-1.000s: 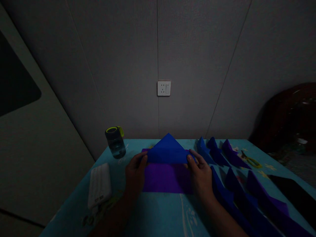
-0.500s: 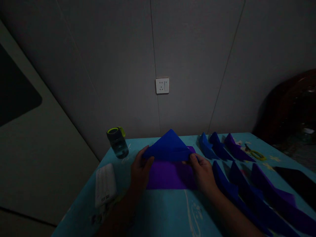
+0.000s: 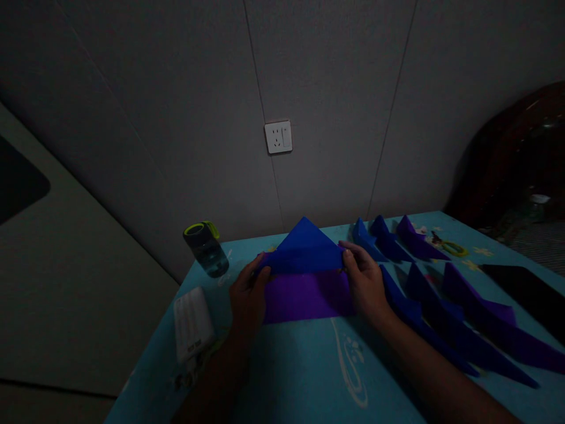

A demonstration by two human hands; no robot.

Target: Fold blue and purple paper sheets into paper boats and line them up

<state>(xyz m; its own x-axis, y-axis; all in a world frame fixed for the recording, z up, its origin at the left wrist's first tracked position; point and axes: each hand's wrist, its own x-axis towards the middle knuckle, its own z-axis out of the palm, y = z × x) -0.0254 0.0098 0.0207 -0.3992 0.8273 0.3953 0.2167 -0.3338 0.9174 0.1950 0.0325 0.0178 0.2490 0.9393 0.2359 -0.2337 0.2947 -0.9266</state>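
Between my hands is a folded blue sheet of paper (image 3: 304, 250), shaped like a triangle with a flat band along its lower edge. My left hand (image 3: 248, 294) pinches its left corner, thumb in front. At the opposite corner, my right hand (image 3: 364, 280) grips it with the thumb on the near face and the fingers mostly hidden behind. Under and behind the blue paper lies a flat purple sheet (image 3: 309, 300) on the table.
Several folded paper boats, blue (image 3: 441, 324) and purple (image 3: 479, 306), stand in two rows at the right. A dark flat object (image 3: 525, 288) and a yellow-green ring (image 3: 454, 248) lie beyond. A bottle (image 3: 207, 253) and white power bank (image 3: 193, 324) are at left, on the turquoise cloth (image 3: 295, 371).
The view has tilted and shifted, moving the socket up and left. The band at the blue paper's lower edge now faces me more fully. Both hands still hold its corners.
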